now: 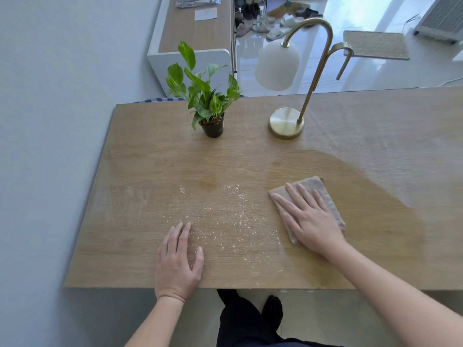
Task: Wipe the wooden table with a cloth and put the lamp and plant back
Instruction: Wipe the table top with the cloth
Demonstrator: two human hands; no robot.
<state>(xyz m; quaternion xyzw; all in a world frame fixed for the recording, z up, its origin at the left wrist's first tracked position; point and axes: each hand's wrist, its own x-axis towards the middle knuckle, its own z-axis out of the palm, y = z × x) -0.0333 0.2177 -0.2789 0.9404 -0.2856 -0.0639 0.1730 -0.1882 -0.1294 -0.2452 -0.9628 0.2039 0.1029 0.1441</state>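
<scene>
Wooden table (250, 156) carries a damp patch at right and pale crumbs (225, 226) near centre. Far side: brass lamp (286, 122) at right, potted plant (211, 113) left of it, well apart. Your right hand (308, 219) presses flat, fingers straight, on the folded cloth (325, 194). Your left hand (179, 259) rests flat, fingers relaxed, at the near edge.

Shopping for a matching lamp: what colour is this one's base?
Brushed gold base, with a white shade; head view.
</scene>
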